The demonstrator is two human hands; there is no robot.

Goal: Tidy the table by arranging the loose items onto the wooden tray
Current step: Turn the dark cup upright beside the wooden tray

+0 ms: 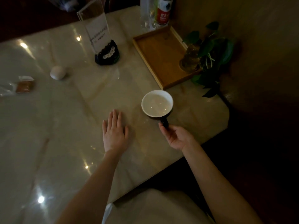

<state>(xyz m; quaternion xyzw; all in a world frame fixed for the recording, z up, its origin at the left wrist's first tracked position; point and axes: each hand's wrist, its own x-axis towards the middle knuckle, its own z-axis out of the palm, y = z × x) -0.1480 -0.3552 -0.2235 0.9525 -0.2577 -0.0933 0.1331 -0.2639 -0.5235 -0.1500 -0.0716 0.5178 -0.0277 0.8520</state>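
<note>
A dark cup with a white inside stands or hovers low over the marble table, just in front of the wooden tray. My right hand holds it by its dark handle. Flat on the table to the cup's left lies my left hand, fingers spread, holding nothing. A glass vase with a green plant stands in the tray's right corner. Loose on the far left are a white egg-shaped object and a small packet of brown powder.
A black stand with an acrylic sign sits left of the tray. A red-labelled bottle and a clear glass container stand behind the tray. The table edge runs diagonally close by my right hand.
</note>
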